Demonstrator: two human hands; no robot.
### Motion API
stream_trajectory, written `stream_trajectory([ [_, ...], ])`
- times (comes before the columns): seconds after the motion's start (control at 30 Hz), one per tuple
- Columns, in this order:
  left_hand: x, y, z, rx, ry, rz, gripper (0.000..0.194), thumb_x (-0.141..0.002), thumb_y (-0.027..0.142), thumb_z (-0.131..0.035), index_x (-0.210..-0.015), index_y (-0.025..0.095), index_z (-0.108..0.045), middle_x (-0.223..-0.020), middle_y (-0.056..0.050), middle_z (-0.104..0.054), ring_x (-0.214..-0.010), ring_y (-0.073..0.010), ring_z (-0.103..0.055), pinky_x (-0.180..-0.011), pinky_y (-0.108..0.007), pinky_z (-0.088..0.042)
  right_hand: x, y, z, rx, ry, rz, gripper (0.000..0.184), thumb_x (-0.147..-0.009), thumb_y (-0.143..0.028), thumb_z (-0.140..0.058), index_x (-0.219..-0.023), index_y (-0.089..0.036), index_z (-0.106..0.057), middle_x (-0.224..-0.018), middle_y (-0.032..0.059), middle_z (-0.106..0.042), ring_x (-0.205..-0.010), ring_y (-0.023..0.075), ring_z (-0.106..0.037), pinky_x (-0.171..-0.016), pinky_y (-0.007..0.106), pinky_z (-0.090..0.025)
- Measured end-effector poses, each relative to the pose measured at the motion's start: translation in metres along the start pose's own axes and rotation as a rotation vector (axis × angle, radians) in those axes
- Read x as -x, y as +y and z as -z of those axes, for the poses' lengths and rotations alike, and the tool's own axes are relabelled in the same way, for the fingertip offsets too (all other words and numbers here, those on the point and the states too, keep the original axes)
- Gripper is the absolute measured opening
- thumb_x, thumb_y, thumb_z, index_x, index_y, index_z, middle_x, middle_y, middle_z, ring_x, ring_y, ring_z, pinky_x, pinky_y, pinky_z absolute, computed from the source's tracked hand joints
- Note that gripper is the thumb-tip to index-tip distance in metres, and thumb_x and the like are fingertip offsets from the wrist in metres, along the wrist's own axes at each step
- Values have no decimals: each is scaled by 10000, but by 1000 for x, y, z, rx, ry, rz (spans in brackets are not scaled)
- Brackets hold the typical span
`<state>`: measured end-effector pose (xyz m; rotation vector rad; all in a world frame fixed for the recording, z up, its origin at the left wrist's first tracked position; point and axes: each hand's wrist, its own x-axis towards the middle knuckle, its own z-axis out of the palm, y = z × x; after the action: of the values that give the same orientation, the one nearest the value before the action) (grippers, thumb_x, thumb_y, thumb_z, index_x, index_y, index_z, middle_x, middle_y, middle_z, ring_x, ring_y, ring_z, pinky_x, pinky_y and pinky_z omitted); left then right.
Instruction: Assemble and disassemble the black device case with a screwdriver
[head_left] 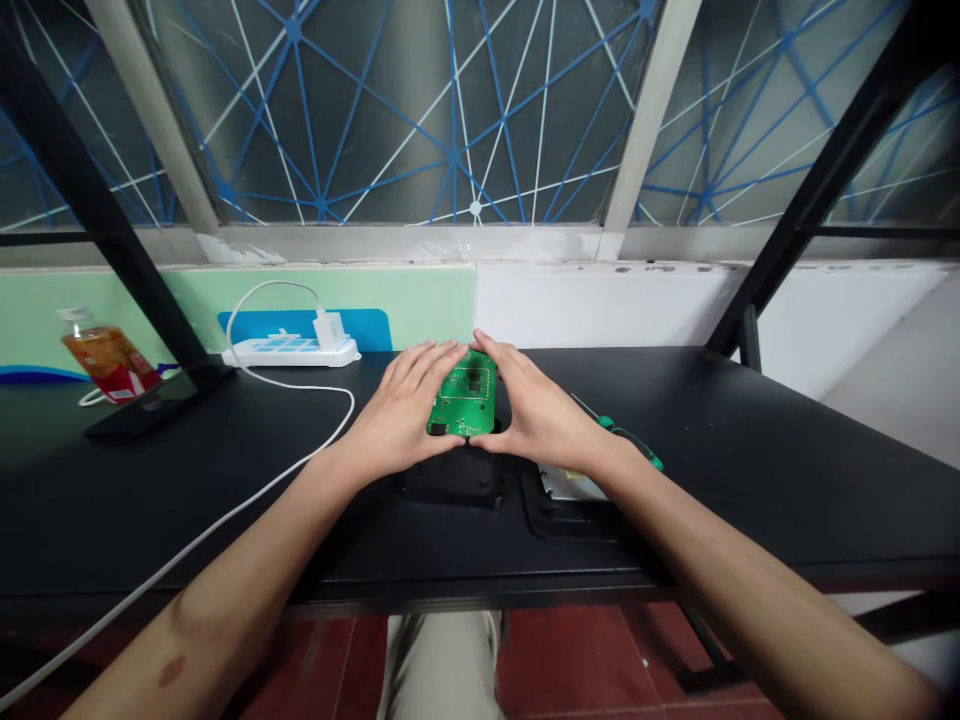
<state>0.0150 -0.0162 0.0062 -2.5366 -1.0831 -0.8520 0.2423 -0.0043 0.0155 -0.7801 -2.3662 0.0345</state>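
Head view: the green circuit board [465,408] is bare, judged already uncovered and not closed in. The screwdriver [636,445] lies aside on the desk [787,450]. Left hand [405,410] and right hand [538,405] grasp the board's edges, fingers at the far side, thumbs near; contact with the black case [454,482] below cannot be determined.

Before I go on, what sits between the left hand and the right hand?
A green circuit board. The head view shows it upright or tilted, I can't tell which, flanked by the left hand and the right hand.
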Motion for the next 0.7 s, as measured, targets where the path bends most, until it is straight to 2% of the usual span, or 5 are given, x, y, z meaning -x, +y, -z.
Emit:
stream_trajectory([
  [0.1, -1, 2, 1, -14, 5, 4, 1055, -706, 375, -818, -1524, 273, -159, -1543, -131, -353, -1412, -378, -327, -1178, -580, -228, 0, -1, -1, 18, 0, 9, 1111, -717, -375, -747, -1572, -260, -46, -1599, 131, -271, -1466, 339, -303, -1173, 541, -372],
  [0.23, -2, 3, 4, 27, 57, 5, 995, -714, 347, -811, -1504, 299, -208, -1505, -103, -399, -1369, -377, -365, -1141, -568, -293, 0, -4, 1, -63, 34, 24, 1140, -728, -369, -756, -1567, -312, 15, -1604, 110, -249, -1466, 328, -306, -1165, 541, -378],
  [0.4, 0, 3, 7, 271, 202, 126, 1092, -653, 411, -867, -1495, 284, -184, -1481, -144, -396, -1361, -381, -393, -1136, -575, -325, -1, -6, 3, -265, 110, -41, 1187, -705, -499, -784, -1560, -328, 22, -1621, 129, -181, -1391, 313, -434, -1118, 516, -434],
  [0.6, -1, -2, 8, 798, 166, 246, 1017, -738, 461, -785, -1470, 344, -89, -1470, -142, -423, -1329, -333, -495, -1069, -532, -448, 0, -4, 1, -295, 51, -127, 918, -826, -547, -647, -1551, -260, -162, -1472, 158, -482, -1360, 289, -479, -1100, 545, -434],
  [0.7, -2, -2, 12, 963, 83, 291, 1034, -761, 493, -757, -1483, 388, -24, -1473, -122, -450, -1302, -350, -529, -1019, -552, -489, 0, -4, 0, -284, 17, -119, 886, -824, -535, -652, -1540, -257, -210, -1460, 151, -504, -1350, 283, -497, -1097, 536, -447],
])
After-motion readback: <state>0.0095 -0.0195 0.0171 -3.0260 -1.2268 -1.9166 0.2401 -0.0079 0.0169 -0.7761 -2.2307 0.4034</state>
